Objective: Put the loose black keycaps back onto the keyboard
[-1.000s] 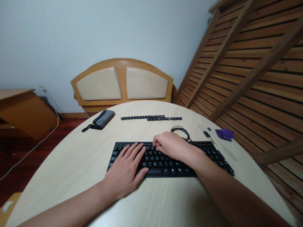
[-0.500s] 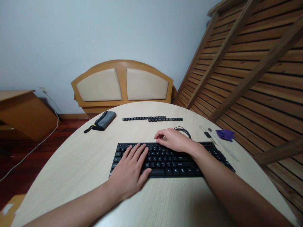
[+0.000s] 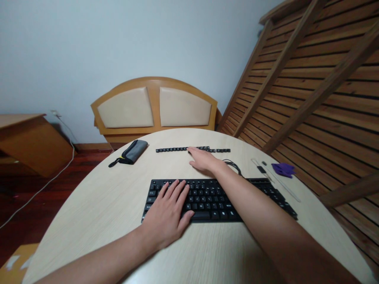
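Note:
A black keyboard (image 3: 213,197) lies on the round pale wooden table (image 3: 97,205) in front of me. My left hand (image 3: 170,213) rests flat on the keyboard's left part with its fingers spread. My right hand (image 3: 203,159) reaches past the keyboard to a row of loose black keycaps (image 3: 171,150) at the far side of the table. Its fingertips are drawn together at the row, and what they pinch, if anything, is hidden.
A grey pouch (image 3: 133,152) lies at the far left, and a coiled black cable (image 3: 233,163) sits behind the keyboard. A small clear tool (image 3: 260,169) and a purple object (image 3: 282,169) lie at the right. A wooden headboard (image 3: 154,106) and a slatted frame (image 3: 310,79) stand behind.
My right hand lifted off the keyboard's upper keys with fingers pinched and moved away from me to the keycap row. My left hand stayed flat on the keyboard.

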Available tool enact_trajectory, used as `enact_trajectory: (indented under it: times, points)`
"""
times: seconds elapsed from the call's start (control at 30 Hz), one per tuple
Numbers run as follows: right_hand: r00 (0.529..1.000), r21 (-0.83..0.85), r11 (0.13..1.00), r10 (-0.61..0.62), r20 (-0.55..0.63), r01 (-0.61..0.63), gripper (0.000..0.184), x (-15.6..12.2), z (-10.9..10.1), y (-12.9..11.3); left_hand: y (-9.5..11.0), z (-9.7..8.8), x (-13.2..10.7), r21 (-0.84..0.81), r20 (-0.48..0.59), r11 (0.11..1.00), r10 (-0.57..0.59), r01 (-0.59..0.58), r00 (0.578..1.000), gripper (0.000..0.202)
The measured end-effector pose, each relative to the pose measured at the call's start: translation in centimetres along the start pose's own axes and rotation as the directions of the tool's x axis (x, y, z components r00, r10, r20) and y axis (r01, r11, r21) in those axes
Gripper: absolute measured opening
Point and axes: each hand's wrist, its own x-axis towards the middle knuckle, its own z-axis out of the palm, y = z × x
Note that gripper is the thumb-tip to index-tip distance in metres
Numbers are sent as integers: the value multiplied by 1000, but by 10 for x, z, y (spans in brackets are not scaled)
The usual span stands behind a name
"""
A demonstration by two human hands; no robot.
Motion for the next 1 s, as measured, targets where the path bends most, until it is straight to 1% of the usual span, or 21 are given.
enact_trajectory:
  times: [0.1, 0.23, 0.37, 0.47, 0.63, 0.7, 0.77, 0.83, 0.9, 1.0]
  points:
    - [1000, -24, 999, 31, 2, -31, 56, 6, 4, -1, 0, 0, 0, -3, 1, 1000, 3, -3, 1000, 64]
    - [999, -41, 999, 28, -18, -29, 45, 2, 6, -2, 0, -2, 1, 10, 18, 1000, 3, -3, 1000, 64]
    - [999, -40, 999, 8, -50, -10, 40, -12, 5, -3, 1, -3, 2, 14, 30, 1000, 0, -1, 1000, 64]
    - [998, -33, 999, 15, -56, -16, 32, -25, 4, -1, 1, -3, 2, 8, 23, 1000, -2, 1, 1000, 63]
    - [998, -5, 998, 55, -36, -55, 22, -55, -9, 8, 0, -2, 0, 8, 4, 1000, 0, 0, 1000, 63]
    - [998, 62, 996, 59, -37, -57, 22, -69, -16, 14, -1, -1, 0, 10, 0, 1000, 3, -3, 1000, 62]
    - [999, 255, 967, 37, -28, -28, 22, -81, -23, 19, -2, -1, 0, 12, -3, 1000, 7, -7, 1000, 62]
    - [1000, 404, 915, 1, 8, -4, 21, -91, -29, 24, -2, -1, 0, 15, -7, 1000, 9, -9, 1000, 62]
    - [998, 466, 885, -40, 51, 11, 21, -98, -34, 27, -2, -1, 0, 20, -8, 1000, 6, -6, 1000, 61]
    - [987, 474, 880, -96, 126, 25, 19, -102, -40, 26, -2, -2, 0, 28, -1, 1000, 7, -7, 1000, 61]
